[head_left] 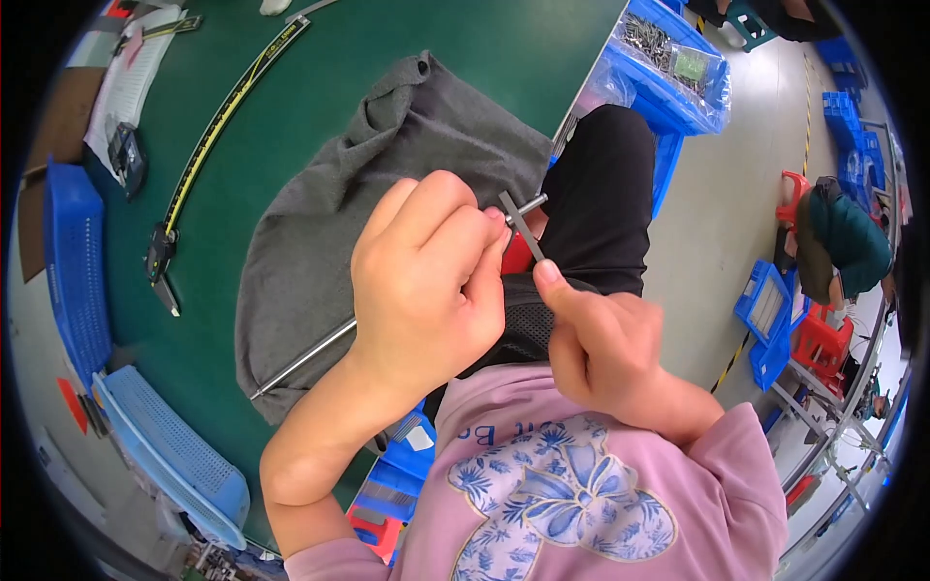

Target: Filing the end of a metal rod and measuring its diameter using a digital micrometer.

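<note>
The left hand [431, 281] is closed around a long thin metal rod [305, 356], with its fingertips pinched near the rod's upper end, where a short flat metal piece [521, 225] crosses it. The rod runs down and to the left behind the hand, and its lower end shows over a grey cloth [320, 232]. The right hand [605, 344] is curled just beside the left, thumb raised and touching the lower tip of the flat piece; whether it truly grips it cannot be told.

The cloth lies crumpled on a green table [484, 58]. Further left on the table lies a long caliper [208, 145], well apart from the hands. Two blue baskets [73, 271] sit at the table's left edge. Beyond the table's right edge stands a blue bin [668, 92] holding small metal parts in a clear bag. Another person [843, 247] crouches on the floor at far right.
</note>
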### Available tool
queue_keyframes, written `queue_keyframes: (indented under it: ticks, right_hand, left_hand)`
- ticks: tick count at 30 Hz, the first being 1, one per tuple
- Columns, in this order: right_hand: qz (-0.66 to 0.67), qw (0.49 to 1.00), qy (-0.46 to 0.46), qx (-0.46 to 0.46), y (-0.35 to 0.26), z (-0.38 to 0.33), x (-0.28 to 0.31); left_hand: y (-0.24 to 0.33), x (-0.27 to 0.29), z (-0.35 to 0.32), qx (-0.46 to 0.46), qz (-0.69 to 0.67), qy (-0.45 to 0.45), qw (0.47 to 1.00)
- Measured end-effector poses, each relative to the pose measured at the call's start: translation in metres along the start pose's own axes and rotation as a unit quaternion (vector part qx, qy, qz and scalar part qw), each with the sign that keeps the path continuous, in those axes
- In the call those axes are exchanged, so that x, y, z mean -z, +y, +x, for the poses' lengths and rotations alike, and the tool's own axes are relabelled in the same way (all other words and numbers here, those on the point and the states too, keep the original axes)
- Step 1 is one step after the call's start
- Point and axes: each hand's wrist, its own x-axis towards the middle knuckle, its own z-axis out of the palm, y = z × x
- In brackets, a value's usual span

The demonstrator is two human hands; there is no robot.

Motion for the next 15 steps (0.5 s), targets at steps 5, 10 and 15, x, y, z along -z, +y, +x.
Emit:
queue_keyframes:
  ticks: [5, 10, 15]
  right_hand:
    - [0.016, 1.0, 0.006, 0.016, 0.004, 0.02, -0.008]
    - [0.029, 0.997, -0.06, -0.029, -0.003, 0.001, 0.007]
    - [0.035, 0.999, -0.006, -0.009, 0.003, 0.004, -0.001]
  left_hand:
    - [-0.001, 0.001, 0.004, -0.021, 0.011, 0.004, 1.0]
    - [0.0, 0.002, 0.004, -0.009, 0.006, -0.008, 1.0]
    - [-0.001, 0.002, 0.002, 0.004, -0.002, 0.005, 1.0]
